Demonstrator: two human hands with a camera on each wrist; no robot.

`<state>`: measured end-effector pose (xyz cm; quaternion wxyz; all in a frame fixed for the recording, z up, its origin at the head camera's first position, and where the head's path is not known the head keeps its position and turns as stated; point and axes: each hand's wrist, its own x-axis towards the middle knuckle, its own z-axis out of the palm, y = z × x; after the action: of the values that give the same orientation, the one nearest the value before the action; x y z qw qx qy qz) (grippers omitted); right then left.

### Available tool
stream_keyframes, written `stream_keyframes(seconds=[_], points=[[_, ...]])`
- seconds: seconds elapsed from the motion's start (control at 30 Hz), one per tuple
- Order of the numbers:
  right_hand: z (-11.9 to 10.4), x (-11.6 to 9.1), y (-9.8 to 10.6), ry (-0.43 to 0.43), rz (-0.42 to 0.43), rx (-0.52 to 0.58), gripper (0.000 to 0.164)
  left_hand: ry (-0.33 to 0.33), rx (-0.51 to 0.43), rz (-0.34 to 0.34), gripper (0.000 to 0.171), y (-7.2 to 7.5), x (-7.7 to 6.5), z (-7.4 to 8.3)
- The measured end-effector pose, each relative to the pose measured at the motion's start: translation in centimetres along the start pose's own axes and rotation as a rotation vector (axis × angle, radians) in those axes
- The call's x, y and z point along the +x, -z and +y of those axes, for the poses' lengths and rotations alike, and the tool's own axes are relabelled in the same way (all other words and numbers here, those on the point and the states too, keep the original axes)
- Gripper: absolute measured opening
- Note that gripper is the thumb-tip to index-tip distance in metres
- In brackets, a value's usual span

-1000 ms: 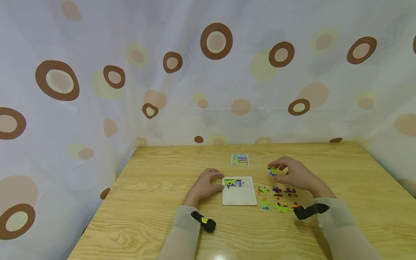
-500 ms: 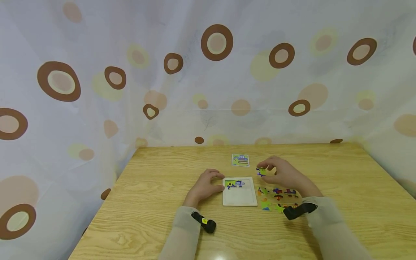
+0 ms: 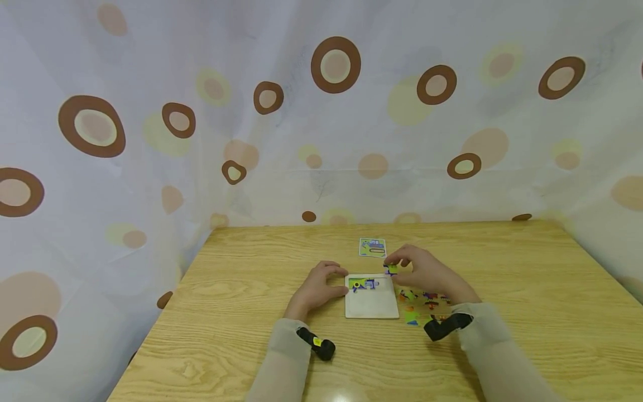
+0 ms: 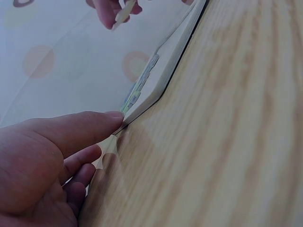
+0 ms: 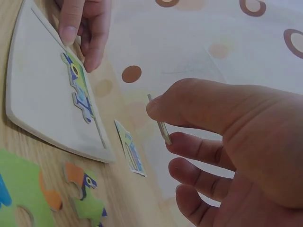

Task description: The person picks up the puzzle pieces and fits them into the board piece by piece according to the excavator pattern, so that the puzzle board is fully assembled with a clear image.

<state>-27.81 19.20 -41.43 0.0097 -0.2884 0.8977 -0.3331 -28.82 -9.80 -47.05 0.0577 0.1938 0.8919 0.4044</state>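
Between thumb and index finger, my right hand (image 3: 424, 273) pinches a puzzle piece (image 3: 390, 269) just above the tray's far right corner. The right wrist view shows this piece (image 5: 163, 127) edge-on, with the other fingers loosely bent. A white puzzle tray (image 3: 372, 306) lies flat on the table, with joined green and blue pieces (image 3: 363, 284) along its far left part. My left hand (image 3: 315, 287) rests at the tray's left edge. Its thumb (image 4: 94, 128) lies fairly straight against the rim in the left wrist view.
Several loose puzzle pieces (image 3: 412, 316) lie right of the tray, some hidden under my right wrist. A small picture card (image 3: 372, 247) showing a vehicle lies behind the tray. A patterned curtain (image 3: 372, 123) hangs beyond the wooden table's far edge (image 3: 281, 228).
My right hand has moved left with the puzzle piece, from beyond the loose pieces to the tray's far right corner. My left hand has stayed at the tray's edge.
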Motion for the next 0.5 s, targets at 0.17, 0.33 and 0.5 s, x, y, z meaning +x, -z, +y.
stream_keyframes(seconds=[0.17,0.33,0.5], points=[[0.1,0.4,-0.8,-0.028,-0.029,0.001,0.032,0.0,-0.004,0.0,0.035,-0.1,0.0,-0.1],[0.2,0.8,-1.6,-0.071,-0.06,0.026,0.032,0.002,-0.005,0.0,0.034,-0.1,0.0,-0.1],[0.2,0.9,-2.0,-0.077,-0.076,0.055,0.029,-0.007,-0.003,-0.002,0.035,0.0,-0.1,0.1]])
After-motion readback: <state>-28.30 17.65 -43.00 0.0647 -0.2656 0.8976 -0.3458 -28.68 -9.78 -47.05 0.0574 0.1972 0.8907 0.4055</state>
